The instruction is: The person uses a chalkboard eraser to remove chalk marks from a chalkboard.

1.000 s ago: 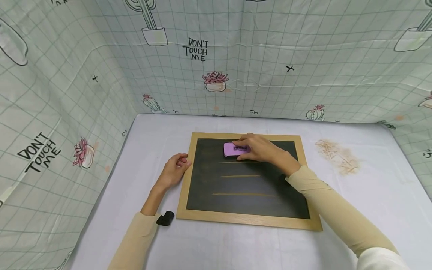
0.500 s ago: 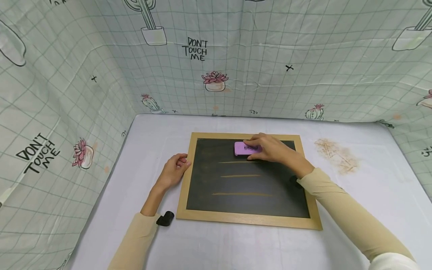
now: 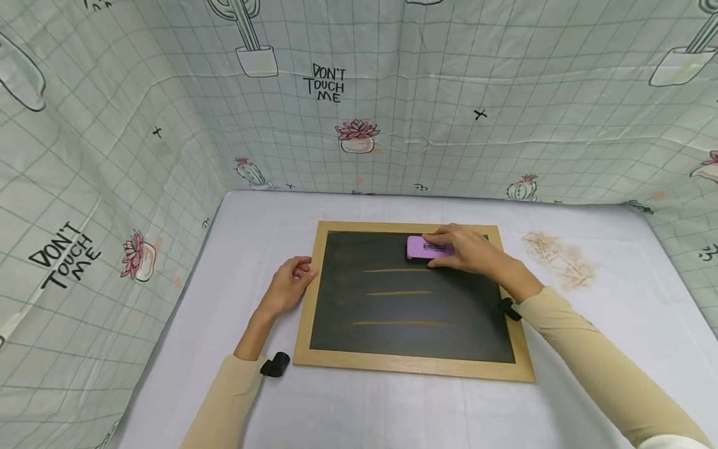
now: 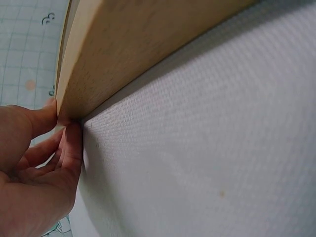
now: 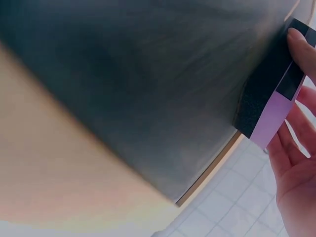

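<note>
1. Fingers of the left hand [image 3: 286, 287] pinch the edge of the wooden frame [image 3: 415, 363] at 9 o'clock, reckoned from the centre of the blackboard [image 3: 477, 340] with 12 at the far side.
2. Blackboard lies flat on the white table [image 3: 426, 415] inside that frame; three chalk lines [image 3: 399, 292] run across its middle.
3. Purple eraser [image 3: 417, 247]: on the blackboard near 1 o'clock, just past the farthest line, dark pad towards the surface.
4. Right hand [image 3: 471, 251]: grasping the eraser's right end, thumb on near side, fingers opposite.
5. Brown smudge [image 3: 561, 259]: on the table outside the frame, between 2 and 3 o'clock.
</note>
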The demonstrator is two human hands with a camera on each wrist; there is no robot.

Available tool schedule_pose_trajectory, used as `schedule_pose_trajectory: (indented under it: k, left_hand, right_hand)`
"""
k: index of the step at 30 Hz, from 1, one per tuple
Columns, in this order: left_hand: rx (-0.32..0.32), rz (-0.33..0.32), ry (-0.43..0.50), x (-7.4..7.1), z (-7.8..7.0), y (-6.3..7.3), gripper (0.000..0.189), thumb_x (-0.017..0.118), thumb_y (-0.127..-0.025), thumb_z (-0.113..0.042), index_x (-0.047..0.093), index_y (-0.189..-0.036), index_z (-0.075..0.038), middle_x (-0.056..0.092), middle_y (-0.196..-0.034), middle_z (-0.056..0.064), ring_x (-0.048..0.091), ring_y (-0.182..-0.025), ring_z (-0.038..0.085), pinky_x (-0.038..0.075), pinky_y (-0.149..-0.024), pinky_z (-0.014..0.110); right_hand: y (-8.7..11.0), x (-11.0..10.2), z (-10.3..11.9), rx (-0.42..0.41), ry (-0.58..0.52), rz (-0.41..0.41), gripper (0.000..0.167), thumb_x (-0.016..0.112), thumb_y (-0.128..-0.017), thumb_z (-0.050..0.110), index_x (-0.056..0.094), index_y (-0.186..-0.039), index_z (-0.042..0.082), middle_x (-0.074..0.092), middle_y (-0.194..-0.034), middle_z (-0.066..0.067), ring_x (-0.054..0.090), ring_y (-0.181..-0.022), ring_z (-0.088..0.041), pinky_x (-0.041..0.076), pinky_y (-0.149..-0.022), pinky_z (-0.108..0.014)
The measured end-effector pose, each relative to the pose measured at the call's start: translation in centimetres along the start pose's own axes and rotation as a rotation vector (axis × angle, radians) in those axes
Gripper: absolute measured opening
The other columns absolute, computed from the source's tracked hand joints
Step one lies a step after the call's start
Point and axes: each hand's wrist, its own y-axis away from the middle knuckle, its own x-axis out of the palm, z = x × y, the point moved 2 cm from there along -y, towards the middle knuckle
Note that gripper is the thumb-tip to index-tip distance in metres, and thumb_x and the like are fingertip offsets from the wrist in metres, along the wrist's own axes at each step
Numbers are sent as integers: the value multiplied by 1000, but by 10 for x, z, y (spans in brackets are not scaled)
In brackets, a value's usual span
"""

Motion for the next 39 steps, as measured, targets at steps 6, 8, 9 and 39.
schedule_pose_trajectory:
  k: [6,8,9,39]
  left_hand:
    - [2,-6,-3,0,-1,0,38,65,-101,-6,56,-131,14,60,-110,23,57,-98,32,46,-84,34]
    - [4,-7,0,0,-1,0,37,65,-101,-6,56,-131,14,60,-109,23,57,-98,32,46,-84,34]
    - [4,-7,1,1,-1,0,37,64,-101,-6,56,-131,14,60,-109,23,57,-98,32,46,-83,34]
    - [12,-11,8,2,1,0,37,65,-101,-5,55,-131,14,59,-108,22,56,-97,31,45,-81,29]
  right_hand:
    - [7,-3,-5,-17,-30,-25,61,87,-85,25,65,-134,-3,67,-123,-21,62,-110,-36,50,-93,-53]
    - [7,-3,-6,-27,-42,-27,60,86,-85,24,65,-134,-4,67,-123,-20,63,-109,-35,50,-92,-53]
    - [7,-3,-6,-31,-46,-28,60,86,-85,24,65,-134,-4,68,-122,-20,63,-108,-34,50,-92,-53]
    - [52,-17,0,24,-20,-19,60,86,-85,28,67,-133,-1,68,-126,-17,60,-115,-37,51,-92,-55]
